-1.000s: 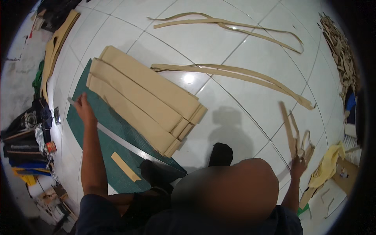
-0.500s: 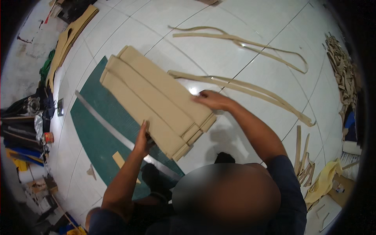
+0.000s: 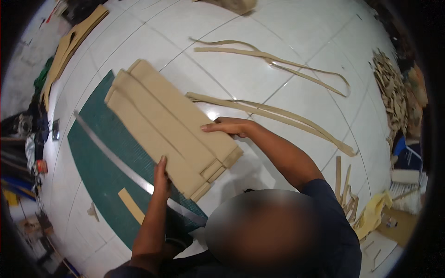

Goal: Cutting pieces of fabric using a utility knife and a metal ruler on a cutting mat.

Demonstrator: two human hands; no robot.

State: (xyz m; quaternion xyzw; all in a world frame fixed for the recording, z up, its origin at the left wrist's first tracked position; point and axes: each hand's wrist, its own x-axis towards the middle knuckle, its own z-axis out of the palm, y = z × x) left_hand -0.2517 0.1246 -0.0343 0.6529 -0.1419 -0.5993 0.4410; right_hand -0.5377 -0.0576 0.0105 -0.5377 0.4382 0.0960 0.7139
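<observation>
A stack of long tan fabric pieces [image 3: 160,123], lying side by side and layered, slants across the middle above a green cutting mat [image 3: 85,153]. My left hand [image 3: 161,180] holds its left edge near the close end, with the thumb up along the side and the other fingers hidden. On the opposite edge, my right hand [image 3: 228,128] grips the stack, thumb lying on top and fingers beneath. A metal ruler [image 3: 113,155] crosses the mat beside my left hand. Near that wrist lies a short tan strip [image 3: 130,206].
Two looped tan strips, a far one [image 3: 303,69] and a nearer one [image 3: 296,118], lie on the white tiled floor [image 3: 278,28]. Tan scraps [image 3: 391,92] are heaped at the right, near a yellow cloth [image 3: 374,214]. Long tan pieces [image 3: 69,51] lie along the left wall.
My right hand has settled its thumb on top of the stack's right edge. My left hand keeps its place at the left edge. The whole view has shifted slightly.
</observation>
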